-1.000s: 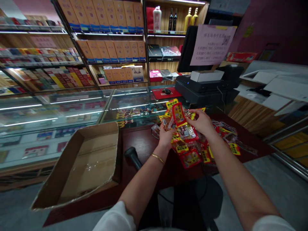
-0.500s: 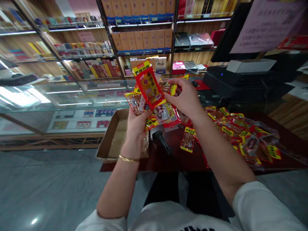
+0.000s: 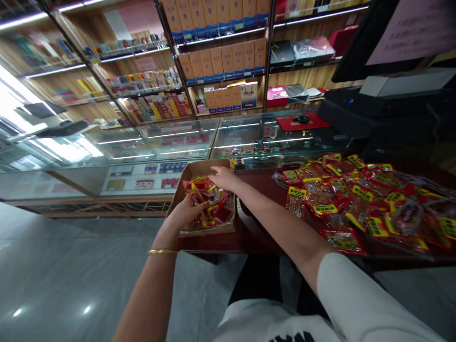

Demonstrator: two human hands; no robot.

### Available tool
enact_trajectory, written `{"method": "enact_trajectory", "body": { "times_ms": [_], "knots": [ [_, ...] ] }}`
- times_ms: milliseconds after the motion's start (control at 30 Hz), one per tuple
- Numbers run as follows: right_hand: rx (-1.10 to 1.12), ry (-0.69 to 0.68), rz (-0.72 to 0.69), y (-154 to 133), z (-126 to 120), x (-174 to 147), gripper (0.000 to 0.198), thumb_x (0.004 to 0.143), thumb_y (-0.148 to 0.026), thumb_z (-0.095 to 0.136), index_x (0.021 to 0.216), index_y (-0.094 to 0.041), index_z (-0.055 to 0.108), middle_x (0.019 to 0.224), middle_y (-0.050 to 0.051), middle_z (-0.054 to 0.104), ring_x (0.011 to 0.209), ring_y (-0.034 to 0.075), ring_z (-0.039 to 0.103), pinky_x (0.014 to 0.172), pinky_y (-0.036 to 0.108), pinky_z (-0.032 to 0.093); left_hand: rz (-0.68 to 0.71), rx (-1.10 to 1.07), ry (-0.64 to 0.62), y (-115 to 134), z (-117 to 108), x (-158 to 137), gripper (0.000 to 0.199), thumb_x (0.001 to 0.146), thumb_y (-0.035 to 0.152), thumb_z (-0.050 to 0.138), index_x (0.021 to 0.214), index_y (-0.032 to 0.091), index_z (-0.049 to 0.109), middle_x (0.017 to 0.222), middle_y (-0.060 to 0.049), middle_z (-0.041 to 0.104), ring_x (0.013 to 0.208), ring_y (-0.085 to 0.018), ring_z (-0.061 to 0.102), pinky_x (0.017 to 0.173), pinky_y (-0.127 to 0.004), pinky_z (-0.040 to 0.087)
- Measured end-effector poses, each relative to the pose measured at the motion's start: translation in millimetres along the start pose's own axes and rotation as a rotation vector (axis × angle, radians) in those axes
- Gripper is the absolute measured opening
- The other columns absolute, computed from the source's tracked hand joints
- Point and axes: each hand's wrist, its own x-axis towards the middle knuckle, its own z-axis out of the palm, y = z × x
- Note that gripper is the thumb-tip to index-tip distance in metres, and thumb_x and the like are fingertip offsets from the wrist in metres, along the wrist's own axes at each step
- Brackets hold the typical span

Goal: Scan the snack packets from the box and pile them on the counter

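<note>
A heap of small red and yellow snack packets lies inside the open cardboard box on the dark table. My left hand, above a gold bangle, reaches over the near left side of the box. Its fingers and thumb are apart and touch the packets. From the right, my right hand comes over the far right part of the box. It is open, fingers stretched above the heap, with nothing visible in its grasp. Some fingertips are hidden among the packets.
To the right, a wide pile of similar packets covers the table. A glass display counter runs behind, with a mouse on a red mat. A monitor stands at the right. Stocked shelves line the wall.
Both hands have moved down and left into the box with the packets they held up. Those packets now lie inside the box. The view has shifted to the right.
</note>
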Motion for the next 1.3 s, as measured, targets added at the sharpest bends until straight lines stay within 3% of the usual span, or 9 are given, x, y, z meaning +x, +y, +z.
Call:
{"method": "enact_trajectory", "body": {
  "times_ms": [133, 233, 333, 433, 567, 767, 900, 1133, 1300],
  "knots": [
    [-0.026, 0.022, -0.052, 1, -35, -41, 0.034, 0.096, -0.024, 0.069, 0.129, -0.019, 0.066, 0.138, 0.010, 0.066, 0.126, 0.025, 0.062, 0.109, 0.045, 0.049, 0.155, 0.628, 0.181, 29, -12, -18, 0.044, 0.045, 0.056, 0.091, 0.065, 0.024, 0.068, 0.056, -0.009, 0.064, 0.083, -0.040, 0.070, 0.083, -0.047, 0.050],
    [-0.070, 0.119, -0.055, 25, -78, -106, 0.041, 0.097, -0.022, 0.062, 0.138, -0.027, 0.064, 0.147, 0.003, 0.062, 0.137, 0.018, 0.055, 0.118, 0.034, 0.042, 0.296, 0.766, 0.320, 71, 13, -46, 0.048, 0.068, 0.068, 0.074, 0.089, 0.025, 0.077, 0.068, -0.011, 0.070, 0.085, -0.040, 0.069, 0.085, -0.050, 0.050],
    [-0.149, 0.229, 0.046, 76, -124, -195, 0.046, 0.093, -0.025, 0.065, 0.138, -0.028, 0.063, 0.145, 0.006, 0.062, 0.138, 0.023, 0.055, 0.119, 0.043, 0.041, 0.575, 0.682, 0.190, 101, 83, -79, 0.043, 0.092, 0.055, 0.054, 0.120, 0.027, 0.071, 0.090, -0.008, 0.076, 0.086, -0.029, 0.070, 0.085, -0.040, 0.051],
    [-0.372, 0.300, 0.253, 142, -158, -284, 0.070, 0.083, -0.039, 0.078, 0.148, -0.028, 0.054, 0.162, 0.012, 0.044, 0.153, 0.040, 0.029, 0.119, 0.065, 0.029, 0.764, 0.600, -0.264, 103, 181, -95, 0.043, 0.095, 0.043, 0.056, 0.133, 0.025, 0.061, 0.106, -0.008, 0.076, 0.090, -0.024, 0.072, 0.083, -0.032, 0.051],
    [-0.703, 0.189, 0.375, 198, -170, -353, 0.055, 0.083, -0.041, 0.078, 0.135, -0.028, 0.064, 0.163, 0.012, 0.042, 0.153, 0.043, 0.028, 0.114, 0.071, 0.025, 0.707, 0.785, -0.408, 80, 290, -85, 0.071, 0.085, 0.040, 0.073, 0.145, 0.014, 0.045, 0.114, -0.018, 0.072, 0.106, -0.032, 0.069, 0.089, -0.037, 0.050],
    [-0.583, 0.285, 0.251, 202, -174, -343, 0.031, 0.094, -0.035, 0.069, 0.125, -0.028, 0.066, 0.123, 0.008, 0.075, 0.128, 0.035, 0.060, 0.116, 0.070, 0.014, 0.542, 0.692, -0.417, 62, 333, -51, 0.083, 0.076, 0.021, 0.076, 0.148, 0.010, 0.036, 0.117, -0.021, 0.071, 0.110, -0.034, 0.068, 0.088, -0.037, 0.050],
    [-0.519, 0.372, 0.239, 206, -188, -337, 0.032, 0.090, -0.049, 0.071, 0.115, -0.029, 0.070, 0.112, 0.004, 0.077, 0.111, 0.027, 0.068, 0.113, 0.049, 0.037, 0.313, 0.286, -0.459, 56, 335, -31, 0.058, 0.073, 0.021, 0.073, 0.129, 0.017, 0.056, 0.106, -0.013, 0.076, 0.098, -0.031, 0.072, 0.081, -0.036, 0.053],
    [-0.554, 1.051, 0.736, 268, -264, -370, 0.054, 0.099, -0.054, 0.034, 0.117, -0.011, 0.062, 0.120, 0.025, 0.063, 0.127, 0.040, 0.052, 0.108, 0.062, 0.035, 0.139, -0.331, -0.567, 70, 378, -38, 0.046, 0.062, 0.028, 0.080, 0.106, 0.017, 0.069, 0.093, -0.007, 0.077, 0.092, -0.029, 0.073, 0.080, -0.037, 0.059],
    [-0.480, 1.070, 0.982, 306, -287, -365, 0.056, 0.088, -0.065, 0.050, 0.105, -0.015, 0.067, 0.123, 0.024, 0.065, 0.130, 0.042, 0.050, 0.111, 0.063, 0.032, 0.215, -0.358, -0.496, 75, 415, -50, 0.043, 0.065, 0.024, 0.081, 0.106, 0.019, 0.070, 0.094, -0.006, 0.075, 0.097, -0.029, 0.071, 0.086, -0.040, 0.058]
  ]
}}
